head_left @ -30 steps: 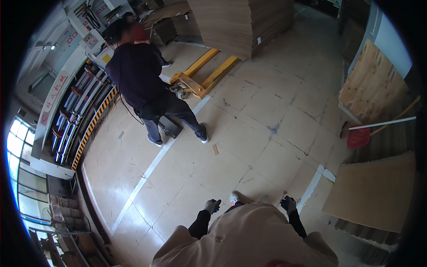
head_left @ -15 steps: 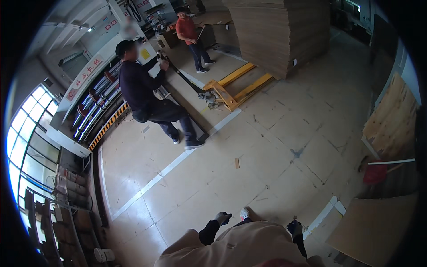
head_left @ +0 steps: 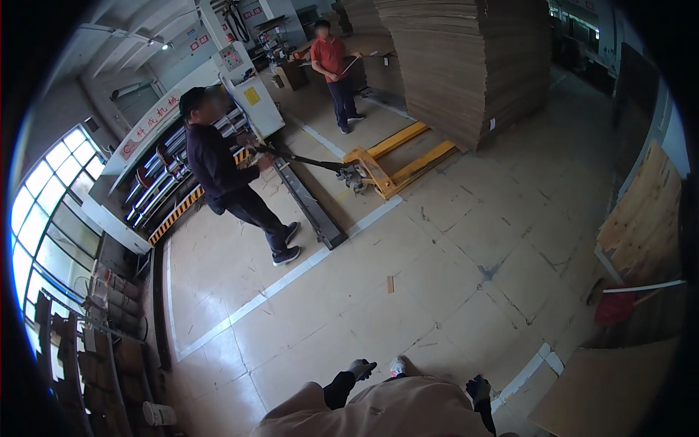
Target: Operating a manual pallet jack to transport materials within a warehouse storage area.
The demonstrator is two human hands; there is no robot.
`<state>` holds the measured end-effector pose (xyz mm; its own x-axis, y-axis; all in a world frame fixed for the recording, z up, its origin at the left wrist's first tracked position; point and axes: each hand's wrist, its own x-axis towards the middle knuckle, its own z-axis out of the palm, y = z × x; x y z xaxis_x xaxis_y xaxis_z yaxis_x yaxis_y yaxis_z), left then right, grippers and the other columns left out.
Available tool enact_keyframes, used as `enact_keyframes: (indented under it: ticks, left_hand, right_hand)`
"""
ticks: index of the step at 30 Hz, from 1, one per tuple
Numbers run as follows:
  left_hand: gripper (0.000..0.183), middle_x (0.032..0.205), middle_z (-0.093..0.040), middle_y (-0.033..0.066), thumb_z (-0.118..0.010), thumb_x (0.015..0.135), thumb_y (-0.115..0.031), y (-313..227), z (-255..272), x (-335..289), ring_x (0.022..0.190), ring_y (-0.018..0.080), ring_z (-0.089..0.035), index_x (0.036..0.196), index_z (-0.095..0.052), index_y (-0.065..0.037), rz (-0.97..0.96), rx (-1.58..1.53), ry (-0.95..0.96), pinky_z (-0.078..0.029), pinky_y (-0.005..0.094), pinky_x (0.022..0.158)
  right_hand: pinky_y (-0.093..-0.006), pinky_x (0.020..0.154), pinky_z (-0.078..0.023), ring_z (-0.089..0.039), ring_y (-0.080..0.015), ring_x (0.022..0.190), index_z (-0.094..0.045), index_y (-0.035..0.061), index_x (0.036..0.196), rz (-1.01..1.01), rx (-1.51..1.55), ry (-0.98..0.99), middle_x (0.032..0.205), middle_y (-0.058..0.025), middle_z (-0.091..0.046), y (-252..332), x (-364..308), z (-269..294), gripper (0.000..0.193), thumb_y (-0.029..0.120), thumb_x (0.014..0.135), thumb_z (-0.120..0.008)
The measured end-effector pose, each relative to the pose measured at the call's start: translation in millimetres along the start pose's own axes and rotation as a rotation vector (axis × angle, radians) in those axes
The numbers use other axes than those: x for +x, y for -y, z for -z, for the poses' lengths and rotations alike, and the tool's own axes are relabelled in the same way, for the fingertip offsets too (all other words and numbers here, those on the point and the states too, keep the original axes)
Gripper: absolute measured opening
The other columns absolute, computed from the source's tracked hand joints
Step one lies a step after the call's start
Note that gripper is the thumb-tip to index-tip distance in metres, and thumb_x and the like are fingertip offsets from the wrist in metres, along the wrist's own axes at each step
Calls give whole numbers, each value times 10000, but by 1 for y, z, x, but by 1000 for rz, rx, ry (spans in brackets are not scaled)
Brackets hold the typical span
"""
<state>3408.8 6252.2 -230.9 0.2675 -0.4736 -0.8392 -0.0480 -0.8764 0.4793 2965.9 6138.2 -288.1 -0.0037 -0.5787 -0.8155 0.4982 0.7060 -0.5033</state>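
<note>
My left hand (head_left: 360,369), in a grey glove with dark fingertips, hangs at the lower middle beside my light brown top (head_left: 404,406). Its fingers are loosely bent and nothing shows in them. On the other side my right hand (head_left: 478,388), in a dark glove, hangs low with its fingers slightly apart, also without anything visible in it. Neither hand touches any object. Between them one of my shoes (head_left: 397,365) stands on the pale floor (head_left: 349,320), which lies nearest to both hands.
A person in dark clothes (head_left: 218,160) holds the handle of a yellow pallet truck (head_left: 375,172). Behind it rises a tall stack of cardboard sheets (head_left: 444,73). Another person (head_left: 331,62) wears red. A roller machine (head_left: 164,160) stands left; a cardboard sheet (head_left: 604,386) lies at lower right.
The person in dark clothes has straightened up and shifted left, and the pallet truck's handle is lower. The view has tilted slightly. My hands still hang at my sides.
</note>
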Motion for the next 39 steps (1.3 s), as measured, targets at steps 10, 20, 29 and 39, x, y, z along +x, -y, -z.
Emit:
enact_keyframes:
  ticks: [10,20,29,39]
  left_hand:
    - [389,617,-596,24,-618,767,-455,-7,-3,-5,487,119,-545,732,-594,-68,4,32,1,-432,253,445]
    - [378,679,-613,65,-641,774,-416,-4,-7,-8,532,148,-570,795,-589,-43,22,0,30,-458,277,473]
    - [392,635,-606,51,-634,773,-433,1,-11,-8,515,135,-574,768,-593,-42,5,-18,27,-444,264,450]
    - [378,643,-605,53,-629,783,-419,5,-14,-3,526,135,-573,775,-591,-43,6,-30,37,-446,265,461]
  right_hand:
    - [-328,381,-423,-538,-254,465,-483,68,852,13,-16,-11,621,-129,-529,-4,5,6,171,175,777,-592]
    - [-341,488,-462,-549,-239,533,-511,69,849,39,-116,-21,664,-94,-536,-7,-4,10,188,250,824,-556]
    - [-338,502,-487,-583,-243,586,-518,56,865,12,-85,64,689,-115,-559,-12,5,26,205,239,803,-586]
    - [-339,532,-507,-586,-241,585,-521,67,845,32,-111,-17,710,-112,-573,-7,-10,13,194,239,795,-596]
